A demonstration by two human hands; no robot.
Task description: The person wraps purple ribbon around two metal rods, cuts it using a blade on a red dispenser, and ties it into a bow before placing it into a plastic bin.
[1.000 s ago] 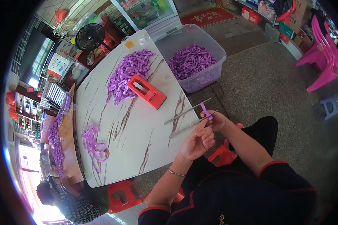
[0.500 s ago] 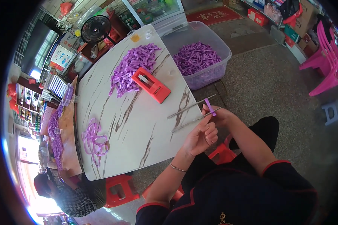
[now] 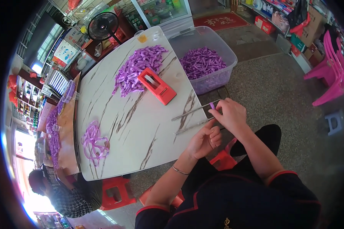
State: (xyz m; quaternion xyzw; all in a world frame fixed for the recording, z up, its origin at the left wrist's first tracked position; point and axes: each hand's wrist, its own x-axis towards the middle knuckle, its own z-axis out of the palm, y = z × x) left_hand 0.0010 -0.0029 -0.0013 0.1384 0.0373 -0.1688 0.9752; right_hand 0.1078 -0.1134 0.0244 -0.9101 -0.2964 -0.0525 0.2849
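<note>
Two thin metal rods [image 3: 191, 113] reach out past the right edge of the marble-patterned table [image 3: 141, 124]. A short purple ribbon strip [image 3: 212, 105] sits around the far rod's outer part. My right hand [image 3: 233, 115] is closed over the rod ends, thumb and fingers at the strip; its hold is partly hidden. By the near rod, my left hand [image 3: 203, 140] has its index finger reaching toward the right hand and the other fingers curled. Whatever the left fingertips pinch is hidden.
On the table are a heap of folded purple strips [image 3: 139, 66], a red tape dispenser [image 3: 159, 88] and loose purple ribbon [image 3: 93, 141]. A clear plastic bin [image 3: 215, 83] with purple strips stands beyond the right edge. Another person [image 3: 70, 198] sits at the left. Red stools [image 3: 118, 192] stand nearby.
My right hand has come up from behind the rods and now covers their ends. The strip that spanned both rods now shows only at the far one. The left hand has hardly moved.
</note>
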